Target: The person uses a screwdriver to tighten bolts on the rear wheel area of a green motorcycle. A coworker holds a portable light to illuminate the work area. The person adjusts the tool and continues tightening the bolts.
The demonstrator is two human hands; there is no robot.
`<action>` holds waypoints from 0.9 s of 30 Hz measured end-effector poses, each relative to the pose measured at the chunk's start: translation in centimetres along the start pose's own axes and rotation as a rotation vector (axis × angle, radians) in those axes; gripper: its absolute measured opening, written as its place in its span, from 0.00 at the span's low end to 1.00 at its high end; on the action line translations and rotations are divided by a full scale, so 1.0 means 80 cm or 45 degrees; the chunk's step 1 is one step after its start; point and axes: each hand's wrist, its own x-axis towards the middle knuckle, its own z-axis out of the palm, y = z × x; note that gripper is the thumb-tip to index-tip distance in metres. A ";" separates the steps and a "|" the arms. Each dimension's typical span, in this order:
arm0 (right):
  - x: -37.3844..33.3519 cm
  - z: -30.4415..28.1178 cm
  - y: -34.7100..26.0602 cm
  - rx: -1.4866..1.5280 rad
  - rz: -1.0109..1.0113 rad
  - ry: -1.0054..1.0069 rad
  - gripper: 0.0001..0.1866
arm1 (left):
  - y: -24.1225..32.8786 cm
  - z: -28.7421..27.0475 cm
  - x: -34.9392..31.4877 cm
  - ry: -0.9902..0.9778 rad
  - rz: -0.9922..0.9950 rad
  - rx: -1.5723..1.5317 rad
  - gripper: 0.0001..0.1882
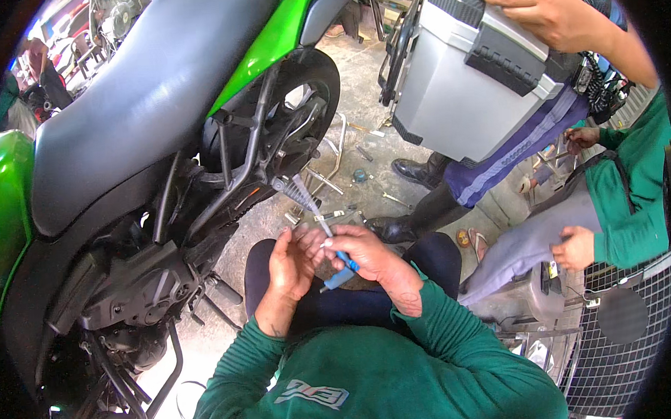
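Note:
My right hand (361,252) is closed around a slim tool (316,211) with a long pale shaft and a blue handle; the shaft points up and away, slightly smeared, so its exact kind is unclear. Beside it, my left hand (291,265) holds nothing, its fingers apart and a little blurred, palm turned toward the right hand. Another blue object (338,278) shows just below my right hand, partly covered. To my left stands a green and black motorcycle (150,90). Its black rear frame tube (254,138) is near the tip of the tool.
At the far right a person's hand (540,13) rests on a silver and black top case (457,84). Another person in a green sleeve (632,234) is at the right. Tools and metal parts, among them a wrench (397,201), lie on the concrete floor (359,66).

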 end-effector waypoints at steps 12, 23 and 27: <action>-0.041 0.012 -0.081 -0.313 -0.346 -0.272 0.33 | 0.074 0.087 0.044 -0.158 0.240 0.585 0.19; 0.002 -0.023 -0.033 0.285 -0.300 0.144 0.31 | 0.086 0.110 0.130 0.237 0.231 0.791 0.18; 0.004 -0.025 -0.021 0.274 -0.392 0.286 0.24 | 0.089 0.112 0.134 0.238 0.148 0.843 0.18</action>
